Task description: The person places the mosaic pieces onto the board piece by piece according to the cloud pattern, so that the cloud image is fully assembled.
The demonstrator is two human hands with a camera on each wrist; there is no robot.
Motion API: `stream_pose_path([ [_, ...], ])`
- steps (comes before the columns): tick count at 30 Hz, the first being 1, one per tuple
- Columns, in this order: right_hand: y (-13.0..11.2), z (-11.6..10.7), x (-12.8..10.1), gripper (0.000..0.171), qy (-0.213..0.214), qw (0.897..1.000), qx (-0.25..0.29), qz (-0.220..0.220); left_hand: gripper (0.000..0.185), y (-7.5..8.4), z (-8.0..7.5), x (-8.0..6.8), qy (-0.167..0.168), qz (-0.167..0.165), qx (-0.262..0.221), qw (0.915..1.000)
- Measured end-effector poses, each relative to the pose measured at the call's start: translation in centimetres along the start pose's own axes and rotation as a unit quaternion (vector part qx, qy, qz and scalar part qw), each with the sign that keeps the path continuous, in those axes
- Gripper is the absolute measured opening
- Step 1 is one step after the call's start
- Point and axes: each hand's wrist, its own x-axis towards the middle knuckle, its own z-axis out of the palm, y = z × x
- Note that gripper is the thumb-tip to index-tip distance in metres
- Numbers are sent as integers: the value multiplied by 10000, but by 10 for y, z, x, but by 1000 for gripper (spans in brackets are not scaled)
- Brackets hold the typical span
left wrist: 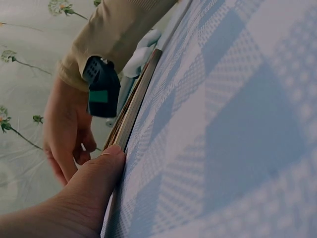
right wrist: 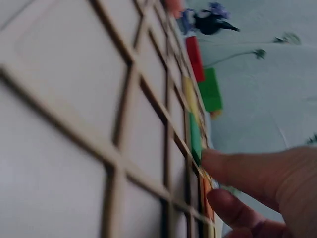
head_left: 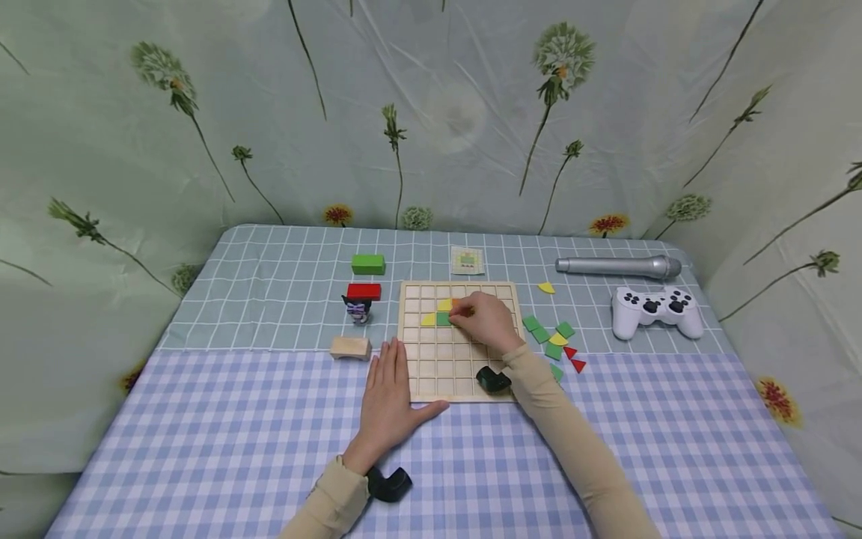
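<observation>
- Grid board (head_left: 438,374) lies flat on the worktop (head_left: 673,449), with coloured pieces seated in its far half: yellow pieces (head_left: 428,320), a green square (head_left: 442,319) and an orange piece (head_left: 456,303).
- Of the hands, the left hand (head_left: 388,395) is spread flat along the board's left edge, fingers straight, thumb by its near edge; it seems to steady the frame.
- The right hand (head_left: 486,322) is over the board, thumb and fingertips bent down beside the green square and orange piece; whether they pinch anything, I cannot tell.
- Step in hand, as I judge it: setting or straightening one piece in its cell.
- Next move probably calls for leaving that piece flat between the ridges without nudging its neighbours, then picking among the loose green tiles (head_left: 541,335) and red triangles (head_left: 578,366) right of the board.
- Hidden: the cells beneath the right hand, and the board's near right corner, behind the black wrist device (head_left: 494,379) and right sleeve (head_left: 566,427).
- Hard to read: the pattern on the card (head_left: 468,260) beyond the board's far edge.
- Right wrist view blurs; left wrist view shows the board edge-on.
</observation>
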Motion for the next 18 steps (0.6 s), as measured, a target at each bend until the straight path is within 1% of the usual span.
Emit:
stream_pose_path([
  [3,12,-13,-5,13,13,9994,278,188,121,1,0,1,7,22,-16,10000],
  [6,24,-30,-15,16,196,9983,398,374,121,2,0,1,27,33,-1,10000],
  [8,35,-41,-22,18,328,9978,366,446,121,2,0,0,23,38,4,10000],
  [11,53,-57,-31,19,358,9977,200,535,120,1,0,-1,66,81,-7,9999],
  [14,70,-70,-38,20,161,9983,-90,561,120,1,0,-1,142,131,-44,9998],
  [18,84,-82,-42,19,-266,9986,-209,407,120,0,0,0,105,83,-37,9999],
])
